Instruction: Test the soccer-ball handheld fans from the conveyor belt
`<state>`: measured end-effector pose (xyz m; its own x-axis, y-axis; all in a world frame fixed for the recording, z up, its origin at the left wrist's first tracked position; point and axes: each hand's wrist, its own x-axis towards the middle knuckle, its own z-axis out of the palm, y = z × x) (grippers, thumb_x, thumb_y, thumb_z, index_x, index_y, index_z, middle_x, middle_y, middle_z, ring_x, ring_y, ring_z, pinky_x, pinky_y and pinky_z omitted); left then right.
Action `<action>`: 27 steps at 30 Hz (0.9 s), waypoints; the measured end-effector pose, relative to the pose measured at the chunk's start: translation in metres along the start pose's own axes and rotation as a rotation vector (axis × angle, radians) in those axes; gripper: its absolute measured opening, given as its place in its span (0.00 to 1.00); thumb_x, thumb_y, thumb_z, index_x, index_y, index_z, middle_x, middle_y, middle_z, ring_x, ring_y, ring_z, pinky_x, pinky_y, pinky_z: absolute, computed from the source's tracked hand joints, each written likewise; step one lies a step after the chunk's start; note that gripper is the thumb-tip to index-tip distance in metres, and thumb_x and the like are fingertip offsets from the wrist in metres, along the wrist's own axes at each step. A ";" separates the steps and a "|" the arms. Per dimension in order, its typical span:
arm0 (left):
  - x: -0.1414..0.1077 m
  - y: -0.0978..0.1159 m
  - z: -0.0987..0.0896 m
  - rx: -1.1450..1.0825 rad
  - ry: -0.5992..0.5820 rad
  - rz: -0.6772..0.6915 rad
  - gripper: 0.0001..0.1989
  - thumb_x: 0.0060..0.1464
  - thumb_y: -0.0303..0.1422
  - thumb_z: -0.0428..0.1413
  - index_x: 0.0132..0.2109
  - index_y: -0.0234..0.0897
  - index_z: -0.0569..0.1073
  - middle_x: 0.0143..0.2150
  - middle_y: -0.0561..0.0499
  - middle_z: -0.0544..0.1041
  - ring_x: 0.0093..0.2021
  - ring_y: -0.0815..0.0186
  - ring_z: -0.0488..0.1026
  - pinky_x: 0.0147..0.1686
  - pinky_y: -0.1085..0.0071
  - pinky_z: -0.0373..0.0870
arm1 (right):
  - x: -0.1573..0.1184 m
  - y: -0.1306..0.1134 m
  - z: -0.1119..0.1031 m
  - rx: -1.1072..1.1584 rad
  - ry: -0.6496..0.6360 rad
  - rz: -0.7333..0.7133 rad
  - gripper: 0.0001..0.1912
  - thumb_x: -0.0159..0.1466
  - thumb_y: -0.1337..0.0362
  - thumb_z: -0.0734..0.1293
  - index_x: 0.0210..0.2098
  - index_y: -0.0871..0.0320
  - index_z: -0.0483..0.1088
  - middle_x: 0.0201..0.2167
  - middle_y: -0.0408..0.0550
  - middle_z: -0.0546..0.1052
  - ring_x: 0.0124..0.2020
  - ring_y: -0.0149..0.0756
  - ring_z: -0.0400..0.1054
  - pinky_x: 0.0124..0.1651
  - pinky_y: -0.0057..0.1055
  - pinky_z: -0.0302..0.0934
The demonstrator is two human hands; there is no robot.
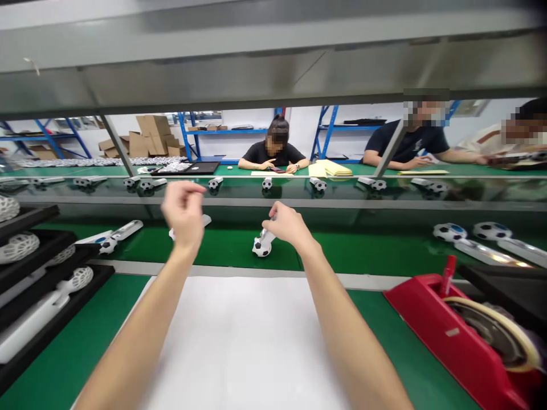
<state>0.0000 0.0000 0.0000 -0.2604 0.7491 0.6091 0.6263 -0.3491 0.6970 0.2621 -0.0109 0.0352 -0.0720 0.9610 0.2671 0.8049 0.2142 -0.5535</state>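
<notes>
My right hand is closed on the white handle of a soccer-ball item, whose black-and-white ball end points down at the green conveyor belt. To the left, my left hand is raised over the belt with its fingers curled together; whether anything small is between them is hidden. Behind that hand, partly covered by it, lies another white item. A white sheet is spread on the green bench below my forearms.
Black trays with white parts are stacked at the left. A red tape dispenser stands at the right, near more ball items. A metal shelf crosses overhead. Several people sit across the line.
</notes>
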 end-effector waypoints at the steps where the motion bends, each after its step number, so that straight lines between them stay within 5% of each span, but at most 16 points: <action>1: 0.001 -0.003 0.013 0.069 -0.036 -0.025 0.18 0.63 0.37 0.54 0.57 0.36 0.70 0.65 0.42 0.63 0.62 0.51 0.64 0.58 0.52 0.65 | -0.001 0.005 -0.003 0.017 -0.027 0.040 0.11 0.54 0.61 0.68 0.36 0.56 0.65 0.35 0.50 0.76 0.35 0.46 0.72 0.34 0.35 0.61; 6: 0.019 -0.051 0.048 0.427 -0.228 -0.276 0.21 0.47 0.31 0.67 0.49 0.32 0.74 0.63 0.35 0.66 0.68 0.39 0.53 0.65 0.38 0.44 | -0.004 0.023 -0.015 0.152 -0.232 0.170 0.13 0.55 0.59 0.68 0.36 0.55 0.62 0.31 0.47 0.77 0.19 0.37 0.70 0.24 0.32 0.60; 10: 0.046 -0.080 0.042 0.534 -0.295 -0.404 0.17 0.58 0.38 0.60 0.50 0.32 0.73 0.54 0.43 0.73 0.57 0.53 0.68 0.60 0.45 0.61 | -0.005 0.034 -0.026 0.206 -0.342 0.233 0.10 0.56 0.63 0.67 0.35 0.56 0.62 0.25 0.48 0.76 0.18 0.39 0.71 0.23 0.33 0.63; 15: 0.058 -0.074 0.030 0.405 -0.187 -0.366 0.19 0.63 0.41 0.56 0.56 0.34 0.69 0.51 0.44 0.73 0.49 0.59 0.73 0.49 0.56 0.73 | -0.003 0.048 -0.032 0.217 -0.401 0.286 0.07 0.56 0.67 0.66 0.34 0.57 0.64 0.27 0.51 0.77 0.18 0.39 0.71 0.23 0.34 0.64; 21: 0.034 -0.055 -0.039 0.155 -0.120 -0.452 0.19 0.54 0.37 0.62 0.49 0.35 0.65 0.42 0.48 0.76 0.37 0.64 0.77 0.34 0.68 0.78 | -0.005 0.065 -0.038 0.226 -0.510 0.283 0.06 0.55 0.66 0.67 0.33 0.58 0.67 0.23 0.48 0.74 0.17 0.34 0.66 0.21 0.30 0.60; 27: -0.016 -0.034 -0.109 0.031 -0.390 -0.762 0.29 0.34 0.34 0.71 0.42 0.37 0.66 0.31 0.47 0.78 0.28 0.54 0.77 0.18 0.68 0.71 | -0.013 0.080 -0.045 0.249 -0.610 0.352 0.09 0.54 0.63 0.69 0.33 0.61 0.70 0.19 0.49 0.73 0.15 0.37 0.65 0.18 0.31 0.59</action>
<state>-0.0970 -0.0613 0.0080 -0.3504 0.9151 -0.1996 0.4044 0.3401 0.8490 0.3542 -0.0138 0.0230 -0.2065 0.8912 -0.4038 0.6887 -0.1608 -0.7070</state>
